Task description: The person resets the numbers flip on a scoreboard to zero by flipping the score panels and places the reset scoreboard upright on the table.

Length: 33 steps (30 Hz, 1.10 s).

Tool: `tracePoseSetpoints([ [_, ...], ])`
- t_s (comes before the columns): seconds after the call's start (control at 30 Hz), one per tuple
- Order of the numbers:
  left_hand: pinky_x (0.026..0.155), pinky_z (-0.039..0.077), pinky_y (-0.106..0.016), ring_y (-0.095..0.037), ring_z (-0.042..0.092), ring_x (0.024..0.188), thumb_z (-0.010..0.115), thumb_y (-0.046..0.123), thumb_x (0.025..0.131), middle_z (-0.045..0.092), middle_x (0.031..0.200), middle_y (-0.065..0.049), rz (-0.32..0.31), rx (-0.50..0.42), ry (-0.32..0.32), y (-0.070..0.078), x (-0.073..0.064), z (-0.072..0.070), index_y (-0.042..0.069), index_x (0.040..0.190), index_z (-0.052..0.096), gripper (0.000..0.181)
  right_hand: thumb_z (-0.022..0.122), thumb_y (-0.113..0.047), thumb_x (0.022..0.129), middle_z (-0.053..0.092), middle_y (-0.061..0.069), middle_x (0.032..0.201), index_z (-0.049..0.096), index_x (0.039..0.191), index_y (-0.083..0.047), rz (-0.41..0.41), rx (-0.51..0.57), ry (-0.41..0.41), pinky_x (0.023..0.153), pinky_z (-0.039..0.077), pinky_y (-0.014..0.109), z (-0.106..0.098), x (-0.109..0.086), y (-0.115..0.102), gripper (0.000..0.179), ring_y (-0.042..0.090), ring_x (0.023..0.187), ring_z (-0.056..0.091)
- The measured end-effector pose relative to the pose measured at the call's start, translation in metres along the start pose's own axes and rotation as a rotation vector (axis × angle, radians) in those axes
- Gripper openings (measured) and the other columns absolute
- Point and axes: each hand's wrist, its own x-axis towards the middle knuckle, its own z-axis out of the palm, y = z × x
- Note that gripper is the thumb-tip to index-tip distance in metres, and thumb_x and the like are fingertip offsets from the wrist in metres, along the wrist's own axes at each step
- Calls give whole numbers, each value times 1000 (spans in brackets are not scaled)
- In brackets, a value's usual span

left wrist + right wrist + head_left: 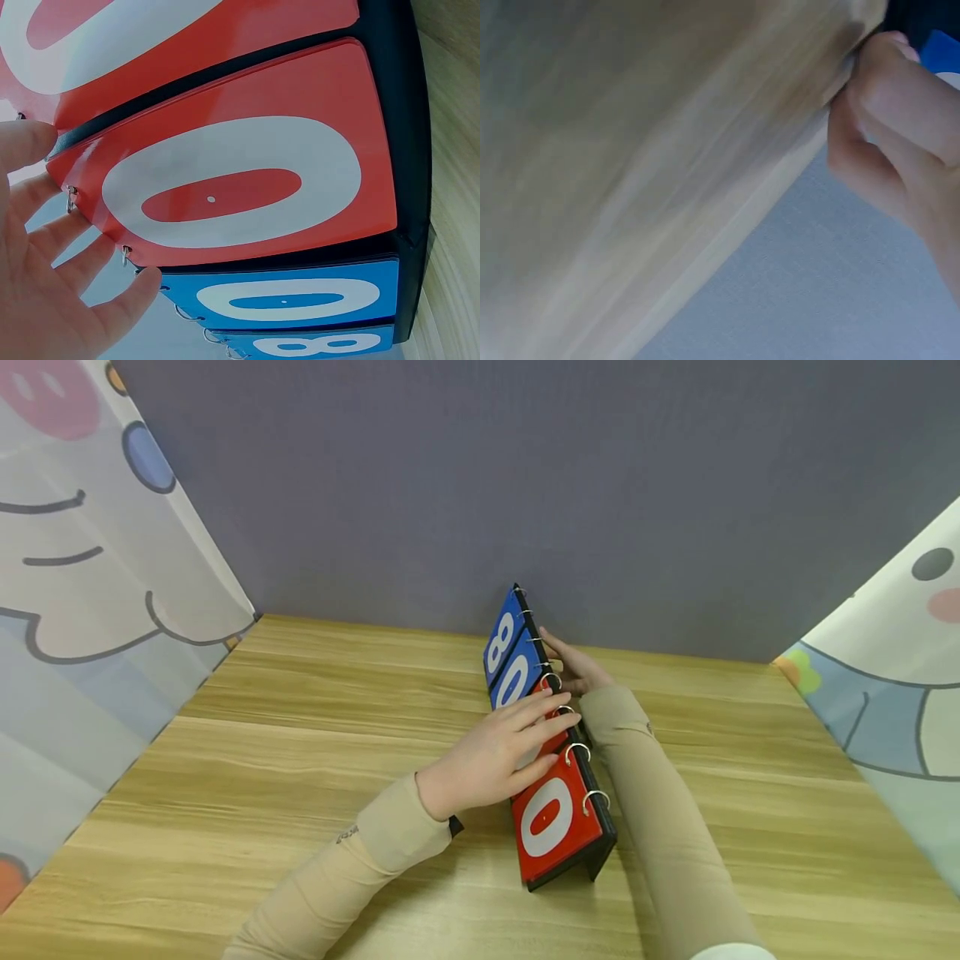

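A flip scoreboard [525, 693] stands tent-like on the table, its number cards hung on metal rings along the top edge. Its near red card [546, 818] shows 0, and the far blue cards show 0 and 8. The other red card [240, 187], also a 0, is mostly covered in the head view. My left hand [495, 752] lies over the front of the cards, fingers straight and spread towards the rings. Behind the board, my right hand [573, 668] is partly hidden; in the right wrist view its curled fingers [866, 97] grip the black frame's edge.
The wood-grain table [300, 710] extends on both sides of the board. A grey panel [525, 485] rises along its back edge. Printed cartoon curtains hang at the left [90, 568] and right [900, 652].
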Motion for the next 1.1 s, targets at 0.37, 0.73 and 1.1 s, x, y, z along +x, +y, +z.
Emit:
tracePoseSetpoints([
  [0.37,113,30,-39,-28,37,137,59,20,94,42,146,-13,5,-4,5,1,-1,1,8,136,51,44,40,-47,97,46,6,104,32,135,-4,52,211,15,70,52,26,-7,8,7,58,15,79,59],
  [0.73,113,30,-40,-28,36,138,58,21,94,42,146,-14,1,-3,8,1,0,1,9,137,50,45,49,-36,97,53,-4,73,58,98,-13,22,89,146,63,41,22,-31,13,10,24,8,65,48],
  [1.1,114,28,-38,-25,36,138,57,21,95,42,146,-13,-7,-7,2,0,1,1,9,137,50,45,63,-23,91,55,7,108,49,133,3,-118,-302,579,65,46,19,-23,5,-7,52,4,69,49],
])
